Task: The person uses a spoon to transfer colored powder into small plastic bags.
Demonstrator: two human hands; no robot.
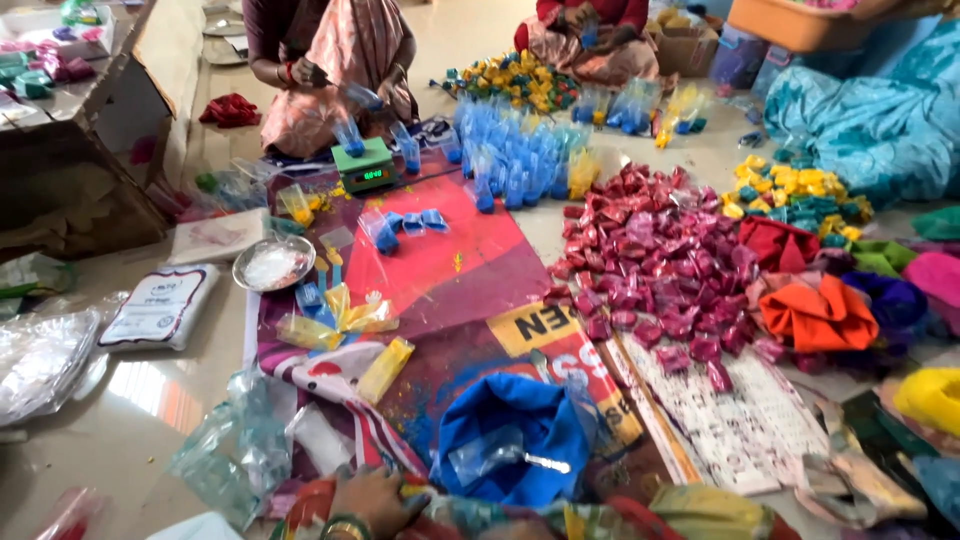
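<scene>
At six o'clock, the left hand (372,498) rested half-curled and empty beside the open bag of blue powder (512,435), right hand unseen, while filled blue packets (520,160) stood at twelve o'clock, empty sachets (235,445) remaining.

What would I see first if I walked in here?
Probably the big heap of shiny pink-red packets on the floor at centre right, and the rows of blue packets behind it. Up close, a bag of bright blue powder lies open beside the person's left hand, near a green scale.
</scene>
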